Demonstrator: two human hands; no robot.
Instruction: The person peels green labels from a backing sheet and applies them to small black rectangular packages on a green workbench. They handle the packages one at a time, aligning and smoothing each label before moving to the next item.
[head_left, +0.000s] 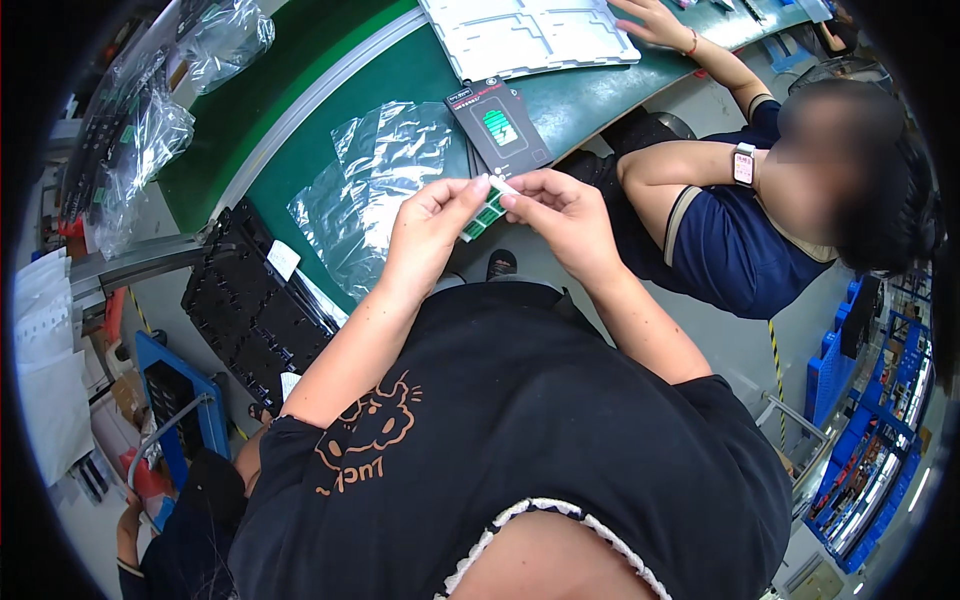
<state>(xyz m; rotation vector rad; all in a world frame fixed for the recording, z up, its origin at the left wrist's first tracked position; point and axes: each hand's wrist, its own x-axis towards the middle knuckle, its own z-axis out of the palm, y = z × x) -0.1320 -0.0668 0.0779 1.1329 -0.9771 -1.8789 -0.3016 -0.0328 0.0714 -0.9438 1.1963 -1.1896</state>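
My left hand [430,228] and my right hand [560,215] meet in front of my chest. Together they pinch a small green and white strip [485,212] between thumbs and fingertips, the left at its lower end, the right at its upper end. Just beyond the strip, a dark flat package with a green picture [499,127] lies on the green table [300,110]. Clear plastic bags [375,185] lie on the table to the left of my hands.
A stack of black moulded trays [250,305] leans at the table's near edge on the left. White trays [530,35] lie further along the table. A seated co-worker in a dark blue shirt [735,235] is at my right, one hand [655,22] on the table.
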